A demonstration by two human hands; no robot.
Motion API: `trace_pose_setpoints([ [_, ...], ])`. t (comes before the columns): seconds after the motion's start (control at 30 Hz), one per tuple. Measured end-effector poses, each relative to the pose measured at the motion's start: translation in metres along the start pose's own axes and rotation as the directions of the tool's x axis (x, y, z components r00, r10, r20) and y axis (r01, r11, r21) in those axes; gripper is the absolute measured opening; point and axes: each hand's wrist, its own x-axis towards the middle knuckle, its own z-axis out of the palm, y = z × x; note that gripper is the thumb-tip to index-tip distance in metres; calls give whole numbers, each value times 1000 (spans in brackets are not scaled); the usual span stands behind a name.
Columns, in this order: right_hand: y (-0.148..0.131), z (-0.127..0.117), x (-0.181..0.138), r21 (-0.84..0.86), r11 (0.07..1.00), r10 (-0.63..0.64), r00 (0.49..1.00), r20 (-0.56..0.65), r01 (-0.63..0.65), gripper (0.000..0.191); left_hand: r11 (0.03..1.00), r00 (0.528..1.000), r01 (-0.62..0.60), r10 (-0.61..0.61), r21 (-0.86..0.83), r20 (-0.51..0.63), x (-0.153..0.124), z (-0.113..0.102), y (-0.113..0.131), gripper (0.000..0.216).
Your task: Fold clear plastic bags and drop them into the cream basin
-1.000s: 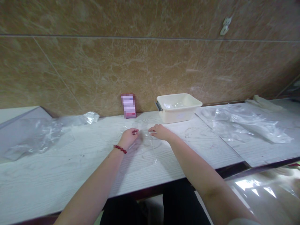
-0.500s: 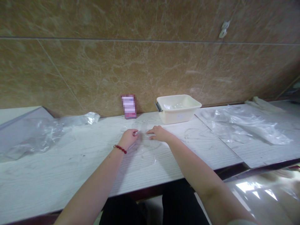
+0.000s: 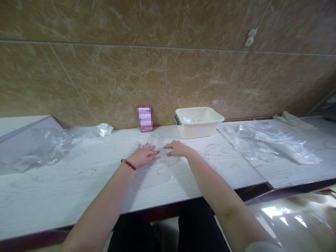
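A small clear plastic bag (image 3: 160, 168) lies flat on the white wood-grain table (image 3: 78, 182) in front of me. My left hand (image 3: 144, 155), with a red bead bracelet at the wrist, rests palm down on the bag's far end with its fingers stretched out. My right hand (image 3: 176, 148) lies flat just to its right, fingers extended toward the left hand and nearly touching it. Neither hand grips anything.
A cream plastic tub (image 3: 198, 121) stands against the marble wall behind my right hand. A small pink box (image 3: 144, 118) leans on the wall. Crumpled clear plastic (image 3: 52, 143) lies at the left, more clear sheeting (image 3: 270, 141) at the right.
My left hand has gone from a closed pinch on the bag to lying flat with fingers spread. My right hand has flattened too and stayed in place.
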Motion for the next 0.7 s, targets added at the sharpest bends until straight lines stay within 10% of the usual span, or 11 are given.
trace_pose_setpoints([
  [0.7,-5,-6,-1,69,993,-85,978,-190,99,32,985,921,167,-169,-37,-351,-9,-9,-38,40],
])
